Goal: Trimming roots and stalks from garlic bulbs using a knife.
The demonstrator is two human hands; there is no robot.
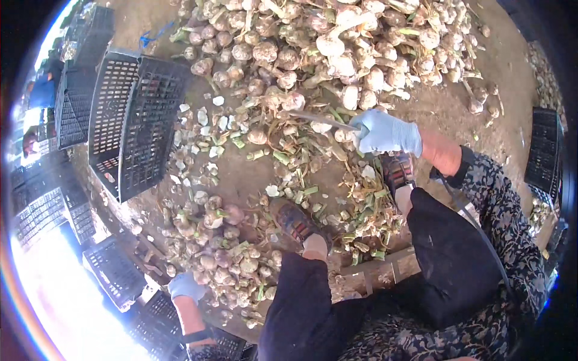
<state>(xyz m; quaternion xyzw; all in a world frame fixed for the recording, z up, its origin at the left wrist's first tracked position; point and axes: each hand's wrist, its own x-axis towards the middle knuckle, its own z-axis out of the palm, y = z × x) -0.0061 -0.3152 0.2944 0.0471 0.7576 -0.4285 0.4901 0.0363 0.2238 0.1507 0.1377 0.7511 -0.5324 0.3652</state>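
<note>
My right hand (384, 131), in a light blue knit glove, grips a thin metal tool with a long blade (321, 119) that points left over the near edge of a large heap of garlic bulbs with stalks (289, 58). My left hand (187, 287), gloved alike, is low at the left, beside a smaller pile of garlic bulbs (235, 259); its fingers point towards the pile, and whether they hold anything cannot be told. Cut green stalk pieces (282, 157) and dry leaves lie on the ground around my shoes.
A black plastic crate (151, 119) stands at the left, with more crates (115, 270) behind and below it. Another black crate (542, 153) is at the far right. A wooden slatted frame (379, 270) lies under my legs. A blue-clad person (43, 90) is at the far left edge.
</note>
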